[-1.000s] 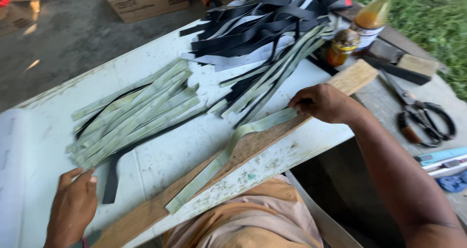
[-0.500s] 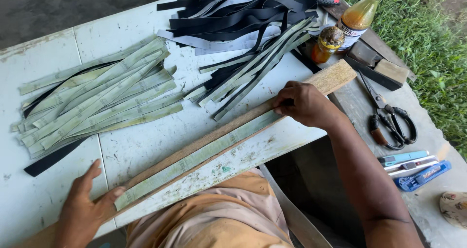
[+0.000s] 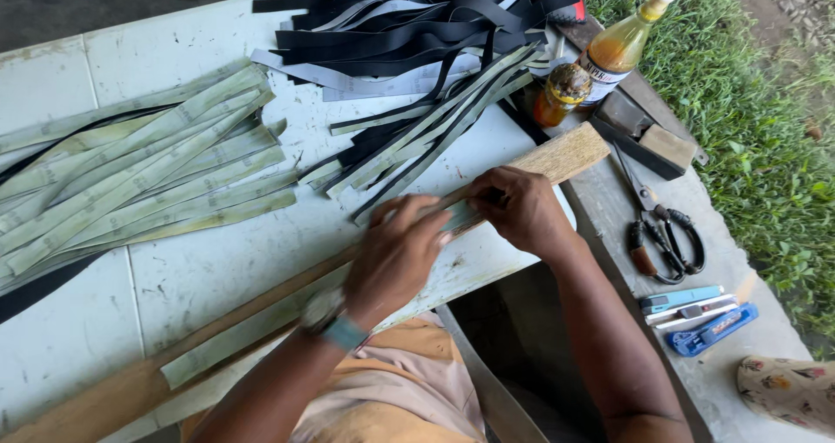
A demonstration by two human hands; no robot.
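Observation:
A long pale green strip (image 3: 235, 337) lies along a wooden plank (image 3: 564, 154) that runs diagonally across the white table (image 3: 174, 269). My right hand (image 3: 519, 206) presses down on the strip's far end, fingers curled over it. My left hand (image 3: 402, 250), with a watch on the wrist, rests flat on the strip just beside the right hand. Both hands touch the same strip; neither lifts it.
A heap of green strips (image 3: 130, 182) lies at left, black strips (image 3: 417, 26) at the back, mixed strips (image 3: 426, 139) between. Two amber bottles (image 3: 619, 45), scissors (image 3: 661, 230) and blue utility knives (image 3: 696, 317) sit on the concrete ledge right. Grass lies beyond.
My left hand has moved from the strip's near end at lower left up along the plank to sit next to my right hand. The camera view has shifted closer.

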